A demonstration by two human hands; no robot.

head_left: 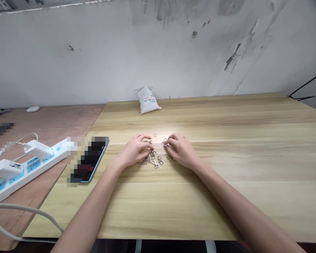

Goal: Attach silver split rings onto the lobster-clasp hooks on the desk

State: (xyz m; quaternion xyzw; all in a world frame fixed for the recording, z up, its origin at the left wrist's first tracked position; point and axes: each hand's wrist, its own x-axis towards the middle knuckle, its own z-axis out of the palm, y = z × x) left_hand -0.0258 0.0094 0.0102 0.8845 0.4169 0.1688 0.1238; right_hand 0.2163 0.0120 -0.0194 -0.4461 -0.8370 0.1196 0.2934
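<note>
Small metal swivel clasps with key rings [149,160] lie in a loose pile on the wooden table. My left hand [133,151] rests at the pile's left side, fingers curved and apart, the thumb over the pile's upper edge. A ring [150,142] shows between its thumb and index finger. My right hand [181,151] is on the other side, fingers bent and apart, fingertips at a clasp [163,141] on the table. Another clasp [169,157] lies partly beneath this hand. Between the hands sits a single clasp [160,160], and a lone ring [155,135] lies farther back.
A white plastic packet [147,100] with a printed label stands near the wall. Left of my left arm lies a phone [91,160], partly pixelated. Beyond it, a white power strip [33,167] holds plugged chargers, and a cable [28,209] loops over the table's left edge.
</note>
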